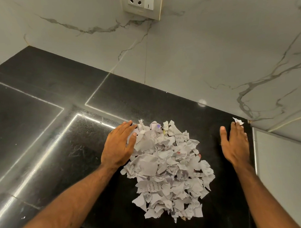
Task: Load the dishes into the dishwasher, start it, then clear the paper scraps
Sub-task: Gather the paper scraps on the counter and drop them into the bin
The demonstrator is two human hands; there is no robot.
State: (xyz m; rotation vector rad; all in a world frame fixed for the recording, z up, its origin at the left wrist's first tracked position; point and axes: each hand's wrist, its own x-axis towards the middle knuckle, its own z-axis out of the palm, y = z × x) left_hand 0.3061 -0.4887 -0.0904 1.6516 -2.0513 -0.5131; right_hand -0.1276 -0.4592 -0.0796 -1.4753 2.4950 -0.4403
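Observation:
A heap of torn white paper scraps with printed text lies on the black stone counter. My left hand lies flat with straight fingers against the heap's upper left edge, touching the scraps. My right hand is flat on the counter to the right of the heap, apart from it, fingers straight. A single loose scrap sits at the fingertips of my right hand, near the wall.
A white marble-patterned wall runs behind the counter, with a power socket at the top. A pale panel borders the counter on the right. Seams cross the counter on the left.

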